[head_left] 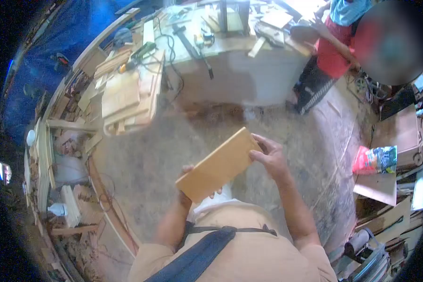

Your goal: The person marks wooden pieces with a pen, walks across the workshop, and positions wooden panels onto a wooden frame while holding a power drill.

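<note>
A flat, rectangular wooden board (216, 164) is held tilted in front of my body, its right end higher than its left. My right hand (270, 157) grips the upper right end, thumb on the near face and fingers around the edge. Under the lower left end, my left hand (187, 195) supports the board. Most of that hand is hidden behind the wood, with fingertips showing at the upper and lower edges.
Stacked boards (127, 96) and a workbench (188, 47) with tools and cords stand ahead. At upper right is another person (333, 47). A colourful bag (375, 160) and wood pieces (376, 188) lie to the right; timber (70, 207) lines the left.
</note>
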A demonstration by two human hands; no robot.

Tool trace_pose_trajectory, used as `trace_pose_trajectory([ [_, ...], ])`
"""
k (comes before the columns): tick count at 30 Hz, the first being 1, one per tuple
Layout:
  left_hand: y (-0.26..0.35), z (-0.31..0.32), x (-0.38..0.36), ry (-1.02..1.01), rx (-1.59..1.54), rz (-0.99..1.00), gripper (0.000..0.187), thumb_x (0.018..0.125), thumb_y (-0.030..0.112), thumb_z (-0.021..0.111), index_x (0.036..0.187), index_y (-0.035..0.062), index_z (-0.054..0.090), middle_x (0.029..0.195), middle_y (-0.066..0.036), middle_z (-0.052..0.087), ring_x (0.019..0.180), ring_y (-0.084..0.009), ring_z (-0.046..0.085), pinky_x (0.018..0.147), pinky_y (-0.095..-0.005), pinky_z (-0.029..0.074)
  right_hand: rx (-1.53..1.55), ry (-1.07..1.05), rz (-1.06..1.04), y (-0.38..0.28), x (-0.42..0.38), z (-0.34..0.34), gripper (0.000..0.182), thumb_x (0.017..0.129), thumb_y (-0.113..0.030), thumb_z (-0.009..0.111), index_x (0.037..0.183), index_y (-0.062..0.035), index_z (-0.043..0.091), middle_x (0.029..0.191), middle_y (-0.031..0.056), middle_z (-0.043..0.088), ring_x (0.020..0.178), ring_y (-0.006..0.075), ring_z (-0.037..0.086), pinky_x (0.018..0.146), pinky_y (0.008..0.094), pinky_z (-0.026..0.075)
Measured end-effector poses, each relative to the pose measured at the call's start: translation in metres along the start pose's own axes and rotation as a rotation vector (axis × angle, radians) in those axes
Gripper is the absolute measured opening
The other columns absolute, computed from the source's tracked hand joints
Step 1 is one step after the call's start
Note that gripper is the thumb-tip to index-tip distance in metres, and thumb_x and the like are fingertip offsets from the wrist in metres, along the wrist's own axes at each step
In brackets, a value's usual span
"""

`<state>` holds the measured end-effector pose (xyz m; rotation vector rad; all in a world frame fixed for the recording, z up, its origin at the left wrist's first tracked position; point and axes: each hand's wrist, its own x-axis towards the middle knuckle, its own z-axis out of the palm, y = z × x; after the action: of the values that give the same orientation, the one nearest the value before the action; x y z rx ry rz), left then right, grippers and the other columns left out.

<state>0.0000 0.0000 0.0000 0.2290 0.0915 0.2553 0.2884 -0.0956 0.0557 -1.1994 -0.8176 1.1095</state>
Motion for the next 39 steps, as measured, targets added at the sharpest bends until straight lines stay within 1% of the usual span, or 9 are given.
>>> trace_pose_trajectory([
  [9,0.190,0.032,0.149,-0.031,0.551,-0.376,0.092,0.068,0.034,0.083,0.143,-0.0065,0.048,0.128,-0.020,0.062,0.115,-0.0295,0.063,0.098,-0.0410,0.050,0.007,0.099,-0.054,-0.078,0.159,-0.021,0.058,0.079,0.002,0.079,0.134,0.0018,0.061,0.121,0.0100,0.070,0.105,0.0170,0.067,0.092,0.0307,0.056],
  [15,0.279,0.059,0.222,0.047,1.173,0.046,0.105,0.063,0.040,0.089,0.149,-0.0003,0.043,0.139,-0.018,0.058,0.128,-0.0294,0.057,0.109,-0.0425,0.044,-0.341,0.299,-0.125,-0.064,0.236,-0.058,0.053,0.083,-0.005,0.080,0.133,-0.0010,0.062,0.117,0.0083,0.070,0.104,0.0166,0.067,0.095,0.0312,0.055],
  [21,0.384,0.078,0.279,0.522,1.988,0.486,0.104,0.058,0.027,0.093,0.149,0.0060,0.048,0.140,-0.016,0.057,0.129,-0.0281,0.056,0.110,-0.0391,0.043,-0.331,0.310,0.043,-0.045,0.301,-0.117,0.046,0.085,-0.008,0.080,0.128,0.0021,0.065,0.115,0.0094,0.071,0.100,0.0159,0.068,0.091,0.0307,0.056],
  [24,0.426,0.088,0.311,0.508,2.022,0.354,0.098,0.059,0.017,0.089,0.146,0.0020,0.049,0.136,-0.014,0.059,0.127,-0.0251,0.056,0.110,-0.0361,0.041,-0.269,0.256,0.071,-0.037,0.353,-0.147,0.048,0.085,-0.008,0.080,0.128,0.0028,0.064,0.115,0.0093,0.071,0.101,0.0161,0.068,0.091,0.0308,0.056],
  [28,0.432,0.075,0.367,0.305,1.229,0.050,0.087,0.067,0.018,0.083,0.144,-0.0045,0.050,0.137,-0.012,0.059,0.127,-0.0215,0.055,0.107,-0.0350,0.043,-0.107,0.063,0.076,-0.038,0.446,-0.184,0.055,0.085,-0.009,0.080,0.134,0.0027,0.060,0.117,0.0095,0.070,0.102,0.0164,0.068,0.093,0.0314,0.056],
  [31,0.417,0.049,0.407,0.305,1.024,-0.094,0.081,0.072,0.035,0.079,0.138,-0.0064,0.055,0.126,-0.015,0.065,0.112,-0.0233,0.064,0.097,-0.0338,0.049,0.082,-0.070,0.033,-0.055,0.516,-0.175,0.061,0.085,-0.011,0.080,0.139,0.0026,0.056,0.117,0.0104,0.070,0.102,0.0161,0.067,0.092,0.0306,0.055],
  [34,0.412,0.017,0.440,0.206,0.717,-0.193,0.075,0.076,0.035,0.074,0.135,-0.0072,0.056,0.123,-0.016,0.067,0.108,-0.0229,0.065,0.093,-0.0348,0.051,0.273,-0.307,0.095,-0.070,0.569,-0.176,0.066,0.084,-0.017,0.081,0.139,0.0031,0.053,0.121,0.0108,0.068,0.113,0.0183,0.064,0.098,0.0357,0.052],
  [37,0.420,-0.012,0.450,0.265,0.502,-0.100,0.074,0.084,0.045,0.072,0.133,-0.0080,0.058,0.120,-0.018,0.067,0.107,-0.0236,0.065,0.092,-0.0364,0.053,0.522,-0.394,0.351,-0.054,0.600,-0.184,0.063,0.084,-0.020,0.082,0.137,0.0014,0.054,0.119,0.0108,0.069,0.112,0.0201,0.065,0.095,0.0363,0.052],
  [39,0.418,-0.043,0.470,-0.148,0.021,0.147,0.089,0.088,0.066,0.063,0.141,-0.0045,0.050,0.131,-0.022,0.061,0.115,-0.0290,0.064,0.094,-0.0449,0.053,0.558,-0.342,0.327,-0.059,0.621,-0.189,0.051,0.089,-0.018,0.078,0.132,0.0005,0.057,0.118,0.0102,0.069,0.108,0.0217,0.067,0.094,0.0383,0.054],
])
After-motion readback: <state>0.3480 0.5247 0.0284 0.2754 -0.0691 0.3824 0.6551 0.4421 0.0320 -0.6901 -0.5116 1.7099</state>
